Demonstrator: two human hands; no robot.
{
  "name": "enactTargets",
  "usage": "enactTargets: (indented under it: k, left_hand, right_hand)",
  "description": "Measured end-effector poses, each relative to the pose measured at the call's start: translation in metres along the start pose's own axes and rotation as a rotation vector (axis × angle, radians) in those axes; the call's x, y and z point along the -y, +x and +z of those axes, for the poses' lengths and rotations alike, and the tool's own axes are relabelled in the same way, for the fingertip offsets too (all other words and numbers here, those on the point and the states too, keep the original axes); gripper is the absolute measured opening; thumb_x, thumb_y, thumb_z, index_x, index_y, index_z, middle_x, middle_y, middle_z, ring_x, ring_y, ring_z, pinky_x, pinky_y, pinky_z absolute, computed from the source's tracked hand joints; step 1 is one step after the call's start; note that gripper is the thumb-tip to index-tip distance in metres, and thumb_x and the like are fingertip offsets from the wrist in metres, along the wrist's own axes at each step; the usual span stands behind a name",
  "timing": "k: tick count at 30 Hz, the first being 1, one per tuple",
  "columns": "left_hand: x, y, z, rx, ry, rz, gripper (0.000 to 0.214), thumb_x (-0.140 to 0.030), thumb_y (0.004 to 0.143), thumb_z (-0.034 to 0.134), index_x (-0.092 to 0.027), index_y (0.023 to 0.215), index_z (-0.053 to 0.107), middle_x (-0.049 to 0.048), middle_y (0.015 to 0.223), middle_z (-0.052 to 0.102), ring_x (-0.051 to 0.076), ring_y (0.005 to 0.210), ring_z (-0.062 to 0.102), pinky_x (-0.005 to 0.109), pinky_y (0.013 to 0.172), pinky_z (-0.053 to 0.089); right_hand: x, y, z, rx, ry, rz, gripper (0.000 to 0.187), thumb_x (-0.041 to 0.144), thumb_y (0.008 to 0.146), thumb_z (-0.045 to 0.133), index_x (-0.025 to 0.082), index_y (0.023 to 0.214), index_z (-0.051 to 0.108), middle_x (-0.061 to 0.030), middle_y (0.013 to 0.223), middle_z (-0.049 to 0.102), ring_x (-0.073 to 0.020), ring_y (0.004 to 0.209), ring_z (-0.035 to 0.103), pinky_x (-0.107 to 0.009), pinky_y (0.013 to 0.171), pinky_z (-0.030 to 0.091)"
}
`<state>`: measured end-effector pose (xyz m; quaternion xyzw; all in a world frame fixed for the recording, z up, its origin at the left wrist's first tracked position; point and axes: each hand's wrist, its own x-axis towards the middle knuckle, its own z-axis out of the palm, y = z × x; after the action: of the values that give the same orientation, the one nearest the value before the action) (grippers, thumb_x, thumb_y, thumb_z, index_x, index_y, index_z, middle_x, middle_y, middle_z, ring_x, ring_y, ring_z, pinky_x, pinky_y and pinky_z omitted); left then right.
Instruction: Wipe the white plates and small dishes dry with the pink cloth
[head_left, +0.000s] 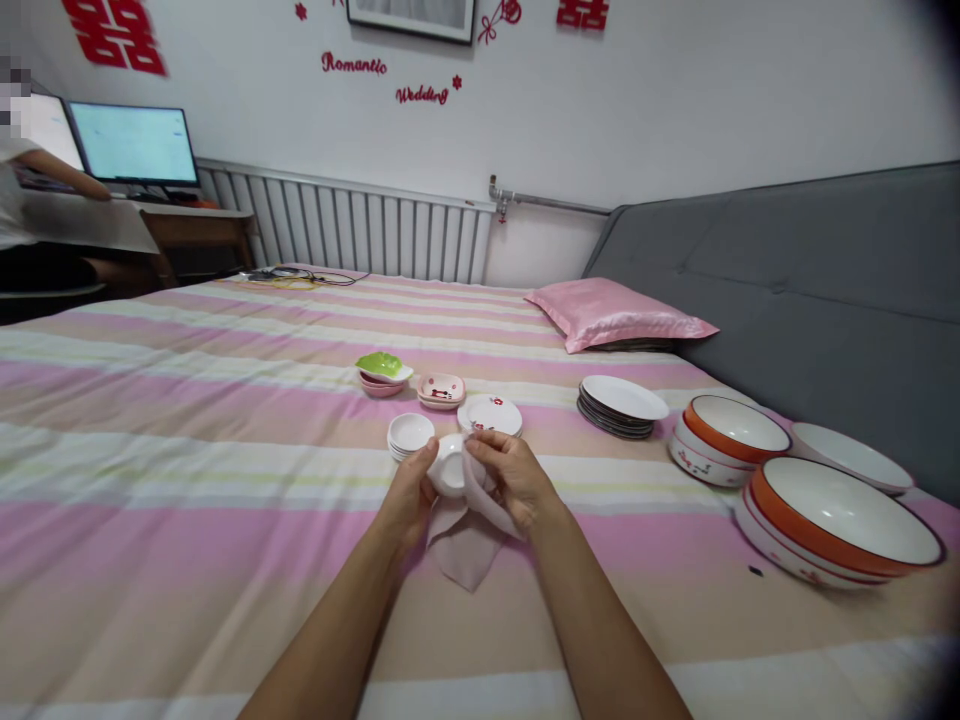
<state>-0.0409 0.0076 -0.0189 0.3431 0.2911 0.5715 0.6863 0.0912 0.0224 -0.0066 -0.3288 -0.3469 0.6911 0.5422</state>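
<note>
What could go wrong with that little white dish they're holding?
The small white dish could slip: the left hand grips its side while the right hand holds a cloth against it. If dropped, it might hit the stack of small white dishes close by and chip.

On the white wall [675,90], red cursive "Romantic" [354,65] and "Wedding" [422,95] stand below the black-framed rectangular picture [411,14]; a red "囍" sign [114,36] hangs left of it, another red sign [583,14] right.
</note>
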Motion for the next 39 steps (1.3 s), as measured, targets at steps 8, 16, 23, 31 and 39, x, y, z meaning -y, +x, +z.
enactTargets:
  k: [8, 16, 23, 31, 39]
  left_hand:
    - [0.009, -0.008, 0.016, 0.057, 0.061, 0.089, 0.031, -0.025, 0.069, 0.069, -0.013, 0.097, 0.063, 0.0097, 0.088, 0.069, 0.018, 0.075, 0.064, 0.028, 0.071, 0.049]
    - [0.012, -0.004, 0.013, -0.142, 0.12, 0.165, 0.02, -0.021, 0.068, 0.062, -0.018, 0.088, 0.06, 0.0, 0.078, 0.063, 0.011, 0.064, 0.058, 0.019, 0.054, 0.046]
    - [0.012, -0.004, 0.01, -0.117, 0.136, 0.162, 0.017, -0.019, 0.066, 0.061, -0.017, 0.082, 0.06, -0.0015, 0.069, 0.059, 0.007, 0.055, 0.051, 0.016, 0.047, 0.04]
    - [0.013, -0.005, 0.008, -0.124, 0.07, 0.083, 0.024, -0.022, 0.063, 0.064, -0.019, 0.086, 0.057, -0.0047, 0.061, 0.053, 0.004, 0.043, 0.044, 0.013, 0.042, 0.035]
    - [0.009, -0.004, 0.009, -0.142, 0.135, 0.191, 0.037, -0.027, 0.068, 0.066, -0.024, 0.102, 0.054, -0.0042, 0.071, 0.058, 0.003, 0.044, 0.045, 0.014, 0.042, 0.037]
  right_hand:
    - [0.003, 0.008, 0.0, -0.142, 0.135, -0.112, 0.036, 0.024, 0.049, 0.081, 0.018, 0.08, 0.064, 0.0014, 0.068, 0.066, -0.0123, 0.06, 0.059, -0.024, 0.057, 0.048]
    - [0.0, 0.011, -0.006, -0.297, -0.174, -0.275, 0.032, 0.032, 0.052, 0.077, 0.017, 0.078, 0.066, 0.0035, 0.062, 0.058, -0.0098, 0.054, 0.053, -0.022, 0.053, 0.041]
    - [0.007, 0.008, -0.008, -0.249, -0.219, -0.305, 0.028, 0.034, 0.057, 0.074, 0.016, 0.077, 0.068, -0.0007, 0.072, 0.064, -0.0114, 0.063, 0.053, -0.023, 0.059, 0.041]
    - [0.007, 0.004, -0.004, -0.095, -0.233, -0.232, 0.03, 0.04, 0.062, 0.072, 0.017, 0.079, 0.065, 0.0024, 0.064, 0.061, -0.0094, 0.055, 0.049, -0.021, 0.053, 0.038]
    - [0.007, 0.003, -0.006, 0.03, -0.272, -0.239, 0.032, 0.035, 0.058, 0.076, 0.016, 0.08, 0.065, -0.0023, 0.079, 0.066, -0.0135, 0.07, 0.058, -0.024, 0.066, 0.044]
